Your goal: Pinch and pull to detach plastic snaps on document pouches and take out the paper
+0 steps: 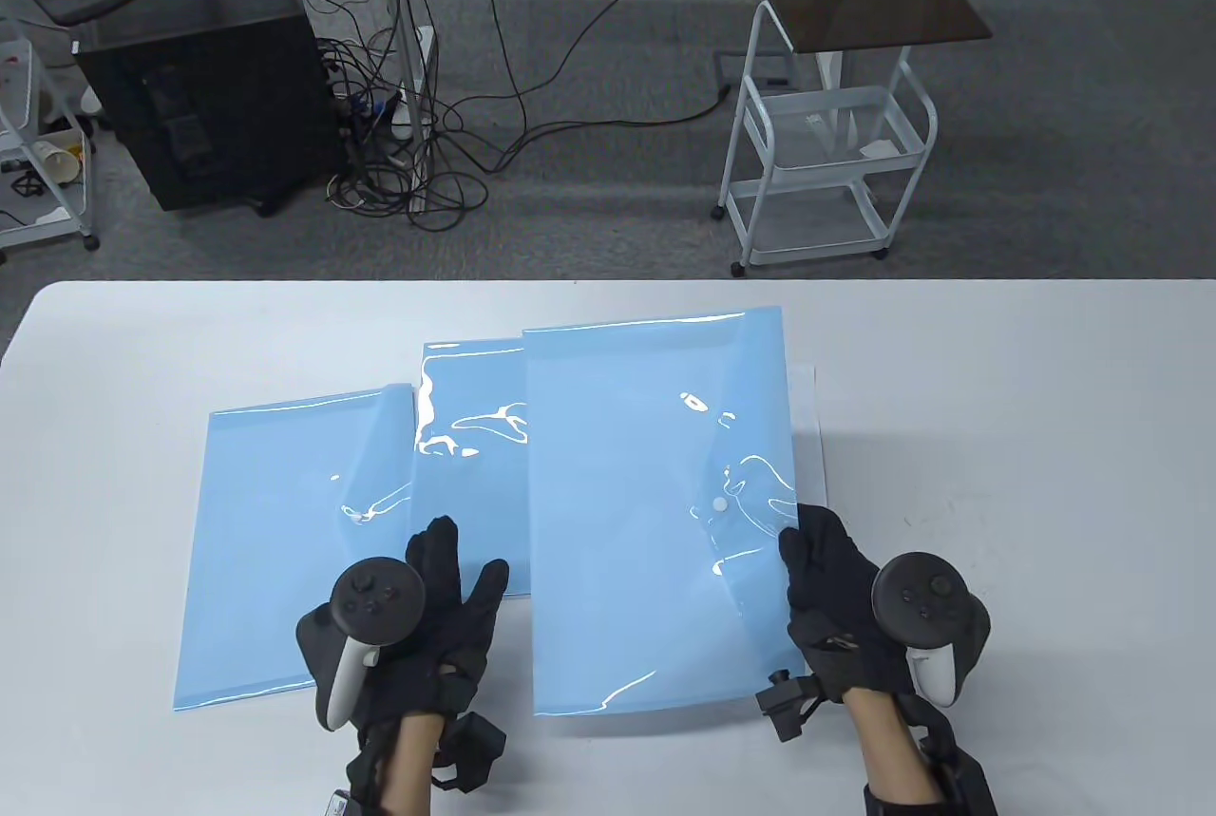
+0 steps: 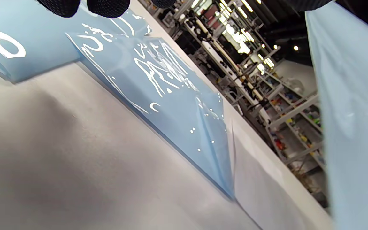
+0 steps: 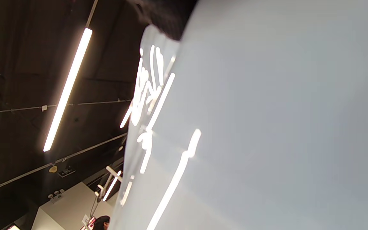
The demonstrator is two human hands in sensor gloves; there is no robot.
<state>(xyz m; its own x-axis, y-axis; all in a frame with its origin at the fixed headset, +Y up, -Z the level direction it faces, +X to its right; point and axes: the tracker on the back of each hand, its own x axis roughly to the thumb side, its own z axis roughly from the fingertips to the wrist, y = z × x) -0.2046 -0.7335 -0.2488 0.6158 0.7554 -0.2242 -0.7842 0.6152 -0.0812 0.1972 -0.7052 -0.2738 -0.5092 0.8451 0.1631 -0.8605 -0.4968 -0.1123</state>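
Note:
Three light-blue document pouches lie on the white table (image 1: 997,474). The left pouch (image 1: 275,559) has its flap lifted and its white snap (image 1: 356,517) undone. Behind it lies the middle pouch (image 1: 470,436) (image 2: 158,80). The right pouch (image 1: 646,512) (image 2: 353,111) (image 3: 267,127) is lifted off the table, its white snap (image 1: 719,505) on the flap. My right hand (image 1: 807,555) grips this pouch's right edge, thumb on top. My left hand (image 1: 456,564) rests with straight fingers on the left pouch's right edge; its fingertips (image 2: 107,6) show in the left wrist view.
A white sheet of paper (image 1: 809,422) (image 2: 260,182) lies flat under the right pouch, sticking out at its right side. Beyond the table's far edge stand a white cart (image 1: 822,142), a black computer case (image 1: 204,94) and floor cables.

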